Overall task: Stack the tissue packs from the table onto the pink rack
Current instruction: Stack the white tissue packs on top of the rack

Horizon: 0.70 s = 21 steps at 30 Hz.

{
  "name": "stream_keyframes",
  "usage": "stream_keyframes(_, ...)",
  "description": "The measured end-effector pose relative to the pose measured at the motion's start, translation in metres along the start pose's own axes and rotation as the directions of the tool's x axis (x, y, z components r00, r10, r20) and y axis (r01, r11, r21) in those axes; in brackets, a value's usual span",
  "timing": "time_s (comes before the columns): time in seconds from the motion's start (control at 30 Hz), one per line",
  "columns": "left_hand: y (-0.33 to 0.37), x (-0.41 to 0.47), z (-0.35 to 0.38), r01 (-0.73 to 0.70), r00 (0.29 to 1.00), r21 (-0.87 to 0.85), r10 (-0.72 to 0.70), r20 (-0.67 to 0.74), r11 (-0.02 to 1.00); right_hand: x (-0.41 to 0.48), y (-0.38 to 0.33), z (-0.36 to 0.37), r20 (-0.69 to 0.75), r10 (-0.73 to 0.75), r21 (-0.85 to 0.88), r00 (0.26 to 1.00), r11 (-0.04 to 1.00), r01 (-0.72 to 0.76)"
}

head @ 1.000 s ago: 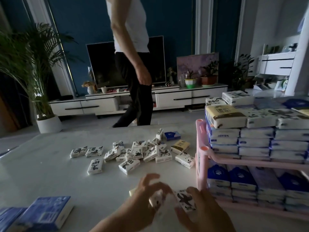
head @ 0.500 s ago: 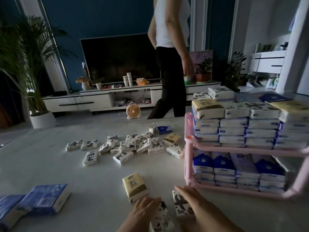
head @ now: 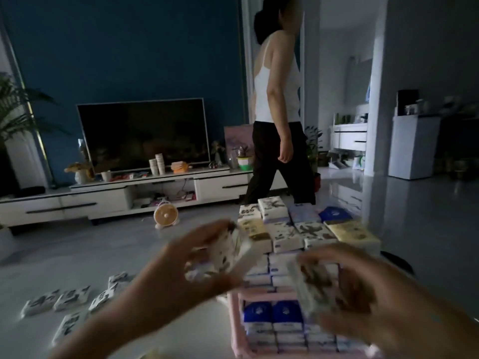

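My left hand grips a white tissue pack with black ink print, raised just left of the pink rack. My right hand grips a second ink-print pack in front of the rack's upper shelf. Both hands and packs are blurred. The rack's top is piled with white, yellow and blue packs. Dark blue packs fill its lower shelf. Several more ink-print packs lie on the white table at lower left.
A person in a white top and black trousers walks behind the rack. A TV stands on a low white cabinet. A small fan sits on the floor, and a plant is at far left.
Both hands have lifted from the table, each with an ink-print pack, up toward the rack. The view has tilted up and right. The person has walked to the right.
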<state>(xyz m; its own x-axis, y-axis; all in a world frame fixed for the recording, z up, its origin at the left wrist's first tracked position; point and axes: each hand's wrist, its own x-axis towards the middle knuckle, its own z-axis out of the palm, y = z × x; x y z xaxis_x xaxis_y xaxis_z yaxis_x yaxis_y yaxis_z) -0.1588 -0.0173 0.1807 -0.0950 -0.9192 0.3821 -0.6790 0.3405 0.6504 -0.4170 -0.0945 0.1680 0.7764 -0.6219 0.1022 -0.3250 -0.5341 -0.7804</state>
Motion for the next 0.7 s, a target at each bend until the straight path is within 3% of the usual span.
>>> stream_keyframes(0.03, 0.001, 0.022, 0.000, -0.011, 1.000, 0.006, 0.011, -0.028, 1.000, 0.001, -0.009, -0.014, -0.126, 0.003, 0.000, 0.992, 1.000, -0.004)
stream_keyframes(0.13, 0.018, 0.092, 0.011, 0.006, 0.999, -0.020, -0.007, -0.034, 1.000, 0.014, 0.005, -0.064, -0.290, -0.043, 0.003, 0.956, 0.999, 0.046)
stream_keyframes(0.2, 0.022, 0.130, 0.023, 0.026, 1.000, -0.034, -0.026, -0.007, 0.999, 0.038, 0.014, -0.087, -0.376, -0.009, -0.100, 0.927, 0.994, -0.031)
stream_keyframes(0.3, 0.025, 0.174, 0.041, 0.048, 0.996, -0.026, -0.046, 0.072, 0.998, 0.064, 0.038, -0.109, -0.368, 0.011, -0.131, 0.930, 0.989, -0.064)
stream_keyframes(0.43, 0.022, 0.210, 0.063, 0.028, 0.986, 0.136, -0.050, 0.161, 0.990, 0.087, 0.057, -0.120, -0.330, 0.088, -0.184, 0.940, 0.971, -0.156)
stream_keyframes(0.6, 0.006, 0.227, 0.075, 0.063, 0.929, 0.255, -0.150, 0.337, 0.965, 0.095, 0.058, -0.131, -0.245, 0.156, -0.212, 0.957, 0.955, -0.210)
stream_keyframes(0.7, -0.002, 0.226, 0.072, 0.074, 0.939, 0.156, -0.121, 0.323, 0.985, 0.094, 0.060, -0.134, -0.214, 0.161, -0.172, 0.963, 0.965, -0.200)
